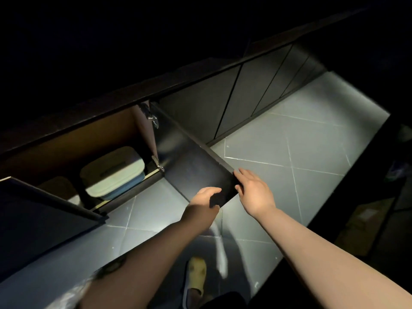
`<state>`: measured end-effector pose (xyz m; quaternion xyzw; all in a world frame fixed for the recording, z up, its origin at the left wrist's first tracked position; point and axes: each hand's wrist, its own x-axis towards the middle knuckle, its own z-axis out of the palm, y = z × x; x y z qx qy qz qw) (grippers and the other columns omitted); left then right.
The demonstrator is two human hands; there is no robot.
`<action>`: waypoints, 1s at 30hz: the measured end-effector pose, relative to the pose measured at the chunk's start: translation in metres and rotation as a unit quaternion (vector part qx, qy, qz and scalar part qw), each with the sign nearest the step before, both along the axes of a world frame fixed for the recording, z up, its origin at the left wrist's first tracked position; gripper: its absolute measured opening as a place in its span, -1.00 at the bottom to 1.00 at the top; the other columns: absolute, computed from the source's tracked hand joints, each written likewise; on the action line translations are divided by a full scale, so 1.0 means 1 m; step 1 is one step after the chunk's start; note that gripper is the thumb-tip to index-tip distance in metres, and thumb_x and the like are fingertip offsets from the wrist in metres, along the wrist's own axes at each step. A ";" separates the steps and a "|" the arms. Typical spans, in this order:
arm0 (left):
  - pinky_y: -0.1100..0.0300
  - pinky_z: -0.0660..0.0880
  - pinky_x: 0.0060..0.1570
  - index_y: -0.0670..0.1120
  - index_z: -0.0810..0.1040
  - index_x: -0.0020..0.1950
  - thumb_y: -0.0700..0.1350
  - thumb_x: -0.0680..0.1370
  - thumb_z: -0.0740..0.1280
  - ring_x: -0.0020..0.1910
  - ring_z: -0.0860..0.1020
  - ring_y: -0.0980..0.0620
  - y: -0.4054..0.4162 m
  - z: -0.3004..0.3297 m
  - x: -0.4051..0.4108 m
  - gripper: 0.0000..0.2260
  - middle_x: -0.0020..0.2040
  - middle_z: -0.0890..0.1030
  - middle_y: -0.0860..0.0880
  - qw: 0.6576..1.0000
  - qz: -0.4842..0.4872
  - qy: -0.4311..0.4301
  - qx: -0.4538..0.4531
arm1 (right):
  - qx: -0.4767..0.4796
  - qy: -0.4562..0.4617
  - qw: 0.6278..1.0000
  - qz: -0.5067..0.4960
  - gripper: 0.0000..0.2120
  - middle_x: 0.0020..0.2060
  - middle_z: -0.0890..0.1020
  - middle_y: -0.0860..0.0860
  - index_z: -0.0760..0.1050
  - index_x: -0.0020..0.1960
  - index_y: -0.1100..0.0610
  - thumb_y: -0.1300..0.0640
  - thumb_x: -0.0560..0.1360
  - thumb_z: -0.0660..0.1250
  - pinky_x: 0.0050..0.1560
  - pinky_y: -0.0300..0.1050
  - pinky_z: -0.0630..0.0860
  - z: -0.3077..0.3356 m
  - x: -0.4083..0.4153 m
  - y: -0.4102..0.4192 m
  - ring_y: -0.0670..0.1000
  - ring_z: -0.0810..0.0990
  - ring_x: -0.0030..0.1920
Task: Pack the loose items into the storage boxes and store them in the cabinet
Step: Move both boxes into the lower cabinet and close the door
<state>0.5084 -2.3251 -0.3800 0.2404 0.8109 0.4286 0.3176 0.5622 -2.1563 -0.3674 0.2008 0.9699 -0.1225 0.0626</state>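
Observation:
A low dark cabinet [73, 139] stands open under a counter. Inside it sits a storage box [113, 172] with a pale lid and a blue body. The right cabinet door [191, 161] swings out toward me. My left hand [204, 205] grips the door's lower outer corner, fingers curled round its edge. My right hand [254, 190] lies flat against the door's outer edge with straight fingers. The left cabinet door [42, 215] also stands open at the lower left.
Grey floor tiles [289, 141] spread to the right, lit by a bright patch. Shut cabinet fronts [223, 103] run along the wall to the right. My foot in a yellow slipper [195, 277] is below. Dim objects stand at the far right.

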 end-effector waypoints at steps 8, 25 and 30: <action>0.14 0.37 0.27 0.05 0.36 0.39 -0.09 0.48 0.38 0.30 0.41 0.07 -0.024 -0.018 0.022 -0.51 0.37 0.41 0.05 0.998 0.048 -0.026 -0.034 | -0.058 0.087 0.994 0.037 -0.61 0.16 0.60 0.02 0.50 0.25 0.11 0.23 0.42 0.35 0.02 -0.09 0.47 -0.017 0.019 -0.025 0.16 0.55 0.08; 0.07 0.54 0.07 0.09 0.54 0.21 -0.15 0.50 0.35 0.05 0.58 0.12 -0.251 -0.043 -0.012 -0.70 0.07 0.62 0.09 0.933 0.359 -0.010 0.000 | -0.129 0.075 0.961 0.234 -0.61 0.30 0.51 0.13 0.60 0.18 0.03 -0.03 0.38 0.49 -0.14 -0.11 0.59 -0.024 -0.065 -0.275 0.09 0.64 0.08; 0.22 0.52 -0.21 0.09 0.53 -0.12 -0.08 0.44 0.43 -0.16 0.62 0.11 -0.300 -0.043 -0.067 -0.90 -0.21 0.62 0.15 0.858 0.513 0.012 -0.020 | -0.120 0.060 0.962 0.239 -0.52 0.52 0.13 0.12 0.27 0.45 -0.08 -0.08 0.55 0.22 0.12 -0.13 0.46 -0.031 -0.117 -0.337 0.06 0.39 0.38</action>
